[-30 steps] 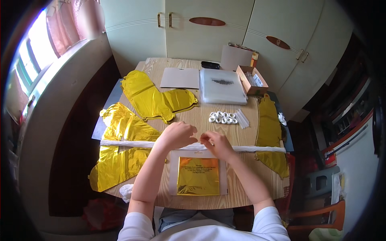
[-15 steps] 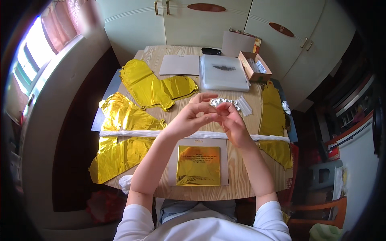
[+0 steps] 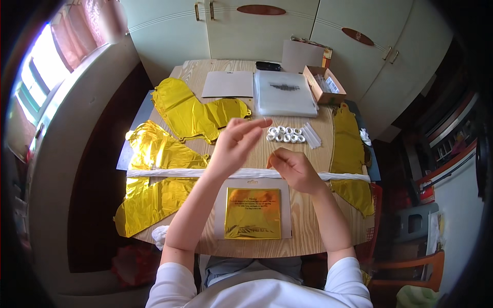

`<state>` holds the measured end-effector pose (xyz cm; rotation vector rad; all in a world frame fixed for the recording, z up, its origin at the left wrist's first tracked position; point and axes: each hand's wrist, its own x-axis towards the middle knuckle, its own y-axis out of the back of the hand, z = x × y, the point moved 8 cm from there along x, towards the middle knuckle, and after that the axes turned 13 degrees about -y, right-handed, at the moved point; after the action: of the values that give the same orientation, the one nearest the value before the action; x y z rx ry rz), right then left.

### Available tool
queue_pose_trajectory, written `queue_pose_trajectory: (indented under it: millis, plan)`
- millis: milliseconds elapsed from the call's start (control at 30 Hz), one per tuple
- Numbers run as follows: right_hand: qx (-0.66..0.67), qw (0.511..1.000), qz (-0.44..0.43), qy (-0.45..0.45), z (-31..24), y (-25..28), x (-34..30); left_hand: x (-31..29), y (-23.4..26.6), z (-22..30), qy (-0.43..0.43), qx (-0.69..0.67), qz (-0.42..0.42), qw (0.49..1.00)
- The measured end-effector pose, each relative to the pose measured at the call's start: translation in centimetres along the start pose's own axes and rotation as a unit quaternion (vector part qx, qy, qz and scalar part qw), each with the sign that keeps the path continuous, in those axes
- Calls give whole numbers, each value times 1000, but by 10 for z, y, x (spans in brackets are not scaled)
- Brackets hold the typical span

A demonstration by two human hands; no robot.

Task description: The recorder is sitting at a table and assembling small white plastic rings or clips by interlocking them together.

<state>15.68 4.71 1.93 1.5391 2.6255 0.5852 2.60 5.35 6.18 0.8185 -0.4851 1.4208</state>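
Observation:
My left hand [image 3: 234, 147] is raised over the middle of the table, thumb and forefinger drawn together and pointing right; anything between them is too small to make out. Lower and to its right, my right hand [image 3: 294, 170] is closed, its thumb and fingertips pinched just above a long white wrapped strip [image 3: 246, 173]. What the right fingers hold cannot be made out. Nearer to me lies a folded gold foil packet [image 3: 253, 213] on a pale card [image 3: 221, 215]. Behind my hands sit several small white rings [image 3: 285, 134] in rows, beside some clear plastic strips [image 3: 311, 135].
Flat gold foil balloons lie at the back left [image 3: 179, 108], left [image 3: 159, 190] and right [image 3: 349, 138]. Farther back are a grey card [image 3: 228, 83], a stack of clear plastic bags [image 3: 285, 100], a black case [image 3: 268, 66] and an open cardboard box [image 3: 319, 88].
My hands, together half a second ago, have parted. The left has drawn back to the left, and the right has come down nearer to me, uncovering the white rings.

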Motion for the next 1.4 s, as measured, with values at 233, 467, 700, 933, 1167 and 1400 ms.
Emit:
queue_pose_trajectory:
  millis: [233,467,700,933,1167,1400]
  plan:
    - [-50,988,130,72,-10,30,-3,-13,-25,-7,106,-380,-88,915]
    - [-41,992,97,69,-22,20,-10,-24,-20,-22,186,-195,-217,938]
    - [-79,991,53,92,-30,9,-12,-6,-22,-1,-19,74,-156,985]
    - [-161,969,112,147,-22,3,-11,-9,-24,-2,47,-178,-68,981]
    - [-113,982,143,56,-9,17,-6,-14,-30,-9,96,-384,-68,916]
    - [-89,987,119,67,-17,14,-5,-23,-28,-13,138,-455,-155,866]
